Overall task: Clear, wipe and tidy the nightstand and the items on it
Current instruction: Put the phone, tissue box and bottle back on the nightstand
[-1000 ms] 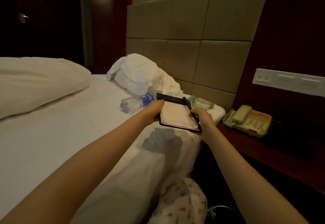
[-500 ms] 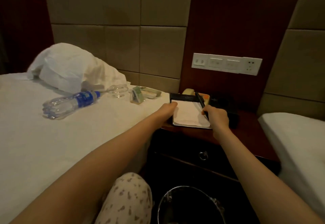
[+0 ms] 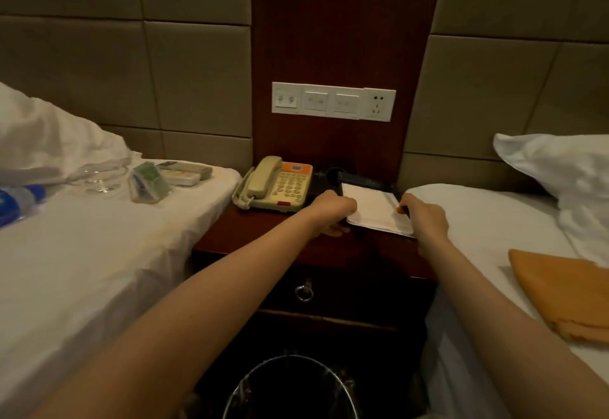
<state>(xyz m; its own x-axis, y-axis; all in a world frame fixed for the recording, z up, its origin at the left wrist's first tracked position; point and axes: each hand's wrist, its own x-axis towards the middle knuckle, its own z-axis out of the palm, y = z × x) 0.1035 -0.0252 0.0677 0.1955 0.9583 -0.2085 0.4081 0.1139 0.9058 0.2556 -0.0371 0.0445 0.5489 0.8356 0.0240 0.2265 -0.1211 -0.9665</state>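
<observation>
A black notepad holder with white paper (image 3: 372, 204) lies on the dark wooden nightstand (image 3: 270, 237), at its right rear. My left hand (image 3: 333, 212) grips the holder's left edge. On the right edge, my right hand (image 3: 423, 217) holds the holder together with a dark pen. A beige telephone (image 3: 276, 184) stands on the nightstand to the left of the holder. On the left bed lie a water bottle (image 3: 18, 199), a clear glass dish (image 3: 99, 176), a green card stand (image 3: 148, 181) and remote controls (image 3: 184, 173).
An orange cloth (image 3: 563, 293) lies folded on the right bed, with a white pillow (image 3: 560, 168) behind it. A lined waste bin (image 3: 290, 389) stands on the floor below the nightstand drawer (image 3: 304, 290). A switch panel (image 3: 333, 100) is on the wall above.
Both hands carried the notepad holder from the left bed to the right, onto the nightstand beside the telephone. The view swung right with them.
</observation>
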